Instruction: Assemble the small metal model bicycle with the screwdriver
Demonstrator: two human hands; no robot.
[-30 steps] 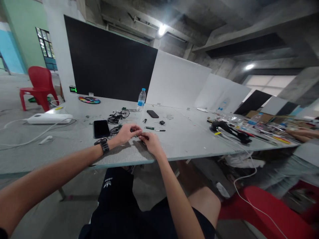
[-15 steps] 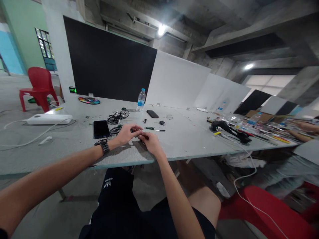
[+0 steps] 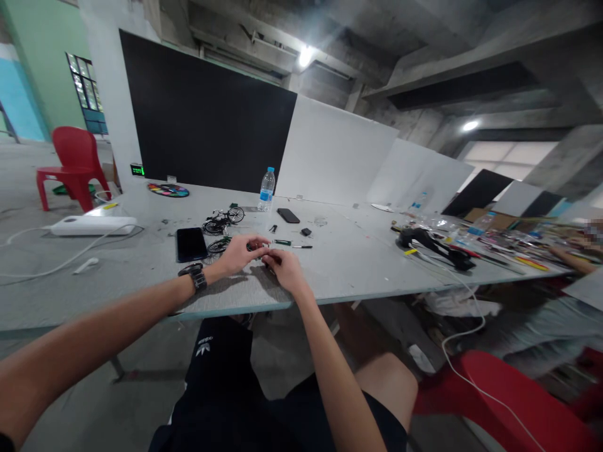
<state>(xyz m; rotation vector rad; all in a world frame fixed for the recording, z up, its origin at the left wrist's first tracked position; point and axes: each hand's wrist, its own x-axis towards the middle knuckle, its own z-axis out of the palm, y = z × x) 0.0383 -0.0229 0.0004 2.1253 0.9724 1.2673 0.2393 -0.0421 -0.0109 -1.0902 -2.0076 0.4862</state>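
Observation:
My left hand [image 3: 241, 253] and my right hand [image 3: 285, 268] meet low over the table [image 3: 348, 263], thumbs and fingers pinched together. Between them is something small and partly hidden, with dark and greenish bits showing; its kind I cannot make out. Just beyond the left hand stands a miniature bicycle [image 3: 225, 220], black with spoked wheels. Part of a second model bicycle [image 3: 217, 245] shows beside the left fingers. Past the fingertips lie a small green piece [image 3: 282, 242], a thin dark rod with a silver end [image 3: 302, 247] and a tiny black part [image 3: 273, 229].
A black phone [image 3: 191, 244] lies left of my hands, another phone [image 3: 288, 216] behind them. Near it are a water bottle [image 3: 267, 189] and a small black block [image 3: 306, 232]. At left sits a white power strip [image 3: 94, 225] with cables; at right, a black strap-like device [image 3: 436, 248].
My hands keep nearly the same place and pinch, with only slight finger movement. At the far right, another person's arm has shifted.

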